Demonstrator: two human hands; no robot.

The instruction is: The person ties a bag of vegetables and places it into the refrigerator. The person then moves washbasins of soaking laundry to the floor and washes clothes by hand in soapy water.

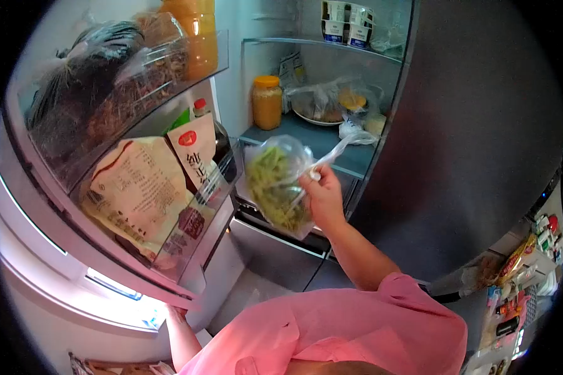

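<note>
My right hand (322, 194) is closed round the gathered neck of a clear plastic bag of green vegetables (275, 184). The bag hangs in front of the open fridge, just below the shelf with the jar; the exact kind of vegetable is blurred by the plastic. At the bottom edge of the fridge door (197, 281) is my left hand (174, 310), low on the left. Its fingers are hidden behind the door, so their grip does not show.
On the fridge shelf stand an orange-lidded jar (267, 103) and a plate (316, 117) with a plastic bag over it. Small cartons (347, 28) sit above. Door racks hold a paper-like packet (140, 187) and bottles. The dark closed door (456, 125) is at right.
</note>
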